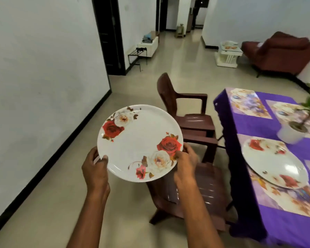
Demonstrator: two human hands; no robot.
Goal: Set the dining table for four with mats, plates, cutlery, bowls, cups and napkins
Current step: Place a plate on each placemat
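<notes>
Gripping a white rose-printed plate (140, 143) at both edges, clear of the table and above the floor, beside the two brown plastic chairs (186, 119).

Left hand (95, 167): curled round the plate's lower-left rim, thumb on the top face, remaining fingers hidden under the plate.

Right hand (185, 163): curled round the lower-right rim, thumb pressed on the printed roses, fingers hidden beneath.

Plate attitude: tilted, far edge raised, face toward the camera. Possibly more than one plate in the stack; a second rim partly visible by the left thumb, cannot tell for certain.

Dining table (243, 176): at right, covered by a purple cloth, well apart from the held plate.

Nearest floral place mat (284, 199): carrying a matching rose plate (275, 165), lying flat on the mat.

Far floral mat (249, 102): bare, at the far left corner of the table. Another mat (283, 108) just beside it, partly under a white potted plant (293, 131).

Background: maroon armchair (279, 52), white side table (228, 54), black metal rack (137, 57) against the wall.
</notes>
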